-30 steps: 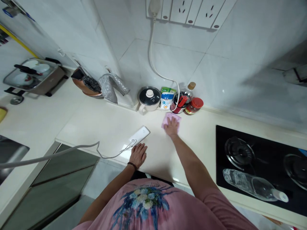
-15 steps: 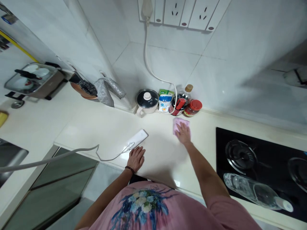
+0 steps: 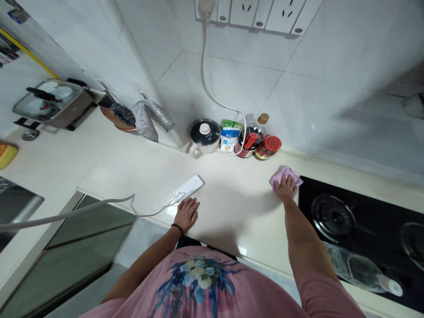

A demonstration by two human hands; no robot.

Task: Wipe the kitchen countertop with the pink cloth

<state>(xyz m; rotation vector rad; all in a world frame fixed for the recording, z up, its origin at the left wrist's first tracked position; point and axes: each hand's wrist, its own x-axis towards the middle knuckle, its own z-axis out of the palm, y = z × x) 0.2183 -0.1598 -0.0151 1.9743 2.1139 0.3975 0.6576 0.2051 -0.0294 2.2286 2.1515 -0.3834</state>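
A pink cleaning cloth (image 3: pixel 285 173) lies under my right hand (image 3: pixel 286 187), whose fingers press it onto the white countertop (image 3: pixel 228 207) beside the left corner of the black gas stove (image 3: pixel 361 234). Near the counter's front edge rests my left hand (image 3: pixel 187 213), flat with the fingers stretched out and nothing in it. Just beyond its fingertips is a white oblong device (image 3: pixel 191 187) with a thin white cable.
Along the wall stand a small lidded pot (image 3: pixel 204 136), a blue-and-white packet (image 3: pixel 229 139) and a red-lidded jar (image 3: pixel 268 147). A clear plastic bottle (image 3: pixel 361 269) lies across the stove's front. At far left are an electric pan (image 3: pixel 54 104) and a sink (image 3: pixel 20 207).
My right hand has slid the pink cloth rightward along the counter, from in front of the jars to the stove's edge. My left hand stays in place.
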